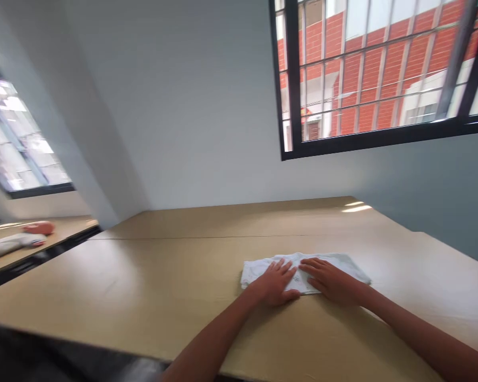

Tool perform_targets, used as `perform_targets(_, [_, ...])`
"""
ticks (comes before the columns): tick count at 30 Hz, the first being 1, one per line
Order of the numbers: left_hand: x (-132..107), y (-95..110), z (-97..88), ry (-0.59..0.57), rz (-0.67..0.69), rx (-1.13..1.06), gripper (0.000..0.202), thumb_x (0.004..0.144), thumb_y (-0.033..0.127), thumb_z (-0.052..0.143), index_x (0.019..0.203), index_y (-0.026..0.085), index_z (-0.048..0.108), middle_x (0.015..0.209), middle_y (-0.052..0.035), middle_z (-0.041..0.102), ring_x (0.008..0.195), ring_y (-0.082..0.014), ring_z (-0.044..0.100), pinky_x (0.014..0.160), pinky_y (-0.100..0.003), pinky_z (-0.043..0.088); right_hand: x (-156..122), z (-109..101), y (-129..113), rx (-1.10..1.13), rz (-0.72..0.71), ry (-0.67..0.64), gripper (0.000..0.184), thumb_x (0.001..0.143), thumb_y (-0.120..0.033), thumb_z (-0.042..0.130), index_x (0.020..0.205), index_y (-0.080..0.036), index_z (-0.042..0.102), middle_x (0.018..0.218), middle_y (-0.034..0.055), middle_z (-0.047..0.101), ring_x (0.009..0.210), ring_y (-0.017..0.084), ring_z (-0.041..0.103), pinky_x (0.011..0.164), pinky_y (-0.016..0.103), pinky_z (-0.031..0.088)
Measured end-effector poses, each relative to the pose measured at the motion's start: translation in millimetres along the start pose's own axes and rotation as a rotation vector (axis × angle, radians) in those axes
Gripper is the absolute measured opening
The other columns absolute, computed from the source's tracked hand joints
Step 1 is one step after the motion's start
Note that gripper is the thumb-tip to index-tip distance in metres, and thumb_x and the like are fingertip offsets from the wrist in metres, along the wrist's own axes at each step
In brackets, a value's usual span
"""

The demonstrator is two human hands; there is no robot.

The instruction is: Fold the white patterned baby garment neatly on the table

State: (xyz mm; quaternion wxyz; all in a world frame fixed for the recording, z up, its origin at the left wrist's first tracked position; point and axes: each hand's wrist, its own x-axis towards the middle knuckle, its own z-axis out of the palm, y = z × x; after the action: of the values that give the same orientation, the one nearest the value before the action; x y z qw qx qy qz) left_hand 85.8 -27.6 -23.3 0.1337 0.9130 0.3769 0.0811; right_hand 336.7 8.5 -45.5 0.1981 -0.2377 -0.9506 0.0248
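A white folded cloth (257,269) with a faint print lies flat on the pale wooden table (163,286), right of the middle. My left hand (276,284) rests on its left half, palm down, fingers stretched out and thumb pointing right. On the right half lies my right hand (329,278), also palm down, its fingers extended toward the left. The fingertips of both hands come close to each other near the cloth's middle. Part of the cloth is hidden under the hands.
Behind the table rises a grey wall (199,106) with a barred window (362,79) at the right. A second table (67,233) at the far left bears a blurred reddish item (39,228) and a whitish bundle (11,245). A seam crosses the near table's back part.
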Motion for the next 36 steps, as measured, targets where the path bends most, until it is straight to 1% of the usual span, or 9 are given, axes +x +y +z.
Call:
perform_targets(3, [-2,5,-2.5,-0.024,-0.017,-0.003,0.064,0.093,0.050,0.049,0.144,0.020,0.022,0.151,-0.0135,0.018,0.138,-0.0359,0.015,0.111,-0.062,0.016,-5,18,18,0.019,-0.042,0.005,0.036,0.105,-0.031,0.045,0.139,-0.020,0.039,0.134,0.0110,0.037,0.122,0.031,0.036,0.099,0.052,0.037])
perform_targets(6, [-2,7,-3.8,-0.034,-0.027,-0.008,0.067,0.093,0.052,0.048,0.144,0.019,0.020,0.151,-0.0138,0.016,0.139,-0.0352,0.011,0.112,-0.060,0.014,-8,36,36,0.028,-0.048,0.013,0.037,0.106,-0.037,0.040,0.140,-0.022,0.038,0.137,0.0102,0.034,0.123,0.032,0.034,0.098,0.054,0.038])
perform_targets(8, [-3,8,-2.9,-0.029,-0.029,-0.011,0.067,0.093,0.052,0.047,0.144,0.018,0.020,0.151,-0.0140,0.016,0.139,-0.0350,0.009,0.112,-0.060,0.013,-9,43,43,0.030,-0.034,0.000,0.038,0.107,-0.038,0.038,0.142,-0.025,0.035,0.139,0.0085,0.032,0.124,0.031,0.033,0.098,0.053,0.039])
perform_targets(10, [-3,8,-1.0,-0.020,-0.023,-0.015,0.067,0.093,0.052,0.048,0.144,0.018,0.020,0.151,-0.0142,0.016,0.139,-0.0351,0.008,0.112,-0.060,0.012,-11,45,44,0.029,-0.022,-0.016,0.039,0.107,-0.039,0.036,0.144,-0.027,0.032,0.140,0.0073,0.031,0.125,0.030,0.032,0.098,0.052,0.039])
perform_targets(15, [-3,2,3.7,0.004,-0.002,-0.016,0.066,0.093,0.051,0.050,0.144,0.019,0.022,0.150,-0.0142,0.018,0.139,-0.0357,0.012,0.112,-0.061,0.014,-9,36,35,0.033,-0.015,-0.026,0.041,0.107,-0.041,0.036,0.144,-0.024,0.031,0.141,0.0087,0.030,0.126,0.031,0.030,0.100,0.053,0.037])
perform_targets(19, [-1,-3,5.6,0.023,0.009,-0.006,0.064,0.093,0.049,0.051,0.143,0.019,0.024,0.150,-0.0139,0.020,0.138,-0.0364,0.016,0.111,-0.062,0.017,-5,24,23,0.026,-0.031,-0.011,0.038,0.106,-0.037,0.040,0.141,-0.020,0.036,0.137,0.0112,0.034,0.124,0.031,0.033,0.099,0.053,0.037])
perform_targets(26, [1,-8,5.3,0.065,0.036,0.018,0.059,0.092,0.046,0.053,0.140,0.021,0.030,0.148,-0.0133,0.023,0.135,-0.0366,0.021,0.109,-0.063,0.021,5,-4,-2,0.001,0.003,-0.016,0.033,0.103,-0.026,0.051,0.134,-0.016,0.044,0.130,0.0117,0.041,0.119,0.030,0.039,0.101,0.050,0.036])
perform_targets(31, [3,-8,0.6,0.028,0.038,0.032,0.059,0.093,0.046,0.053,0.141,0.022,0.029,0.148,-0.0132,0.023,0.135,-0.0365,0.023,0.108,-0.062,0.024,8,-18,-13,-0.013,0.028,-0.015,0.032,0.100,-0.021,0.056,0.130,-0.016,0.047,0.125,0.0107,0.044,0.112,0.028,0.045,0.098,0.049,0.039])
perform_targets(36, [2,-2,-2.1,0.007,0.010,0.052,0.059,0.092,0.046,0.053,0.140,0.022,0.030,0.148,-0.0134,0.024,0.135,-0.0363,0.023,0.109,-0.062,0.024,7,-21,-18,0.000,0.015,-0.006,0.032,0.099,-0.018,0.057,0.129,-0.016,0.048,0.124,0.0105,0.044,0.112,0.028,0.045,0.096,0.048,0.041])
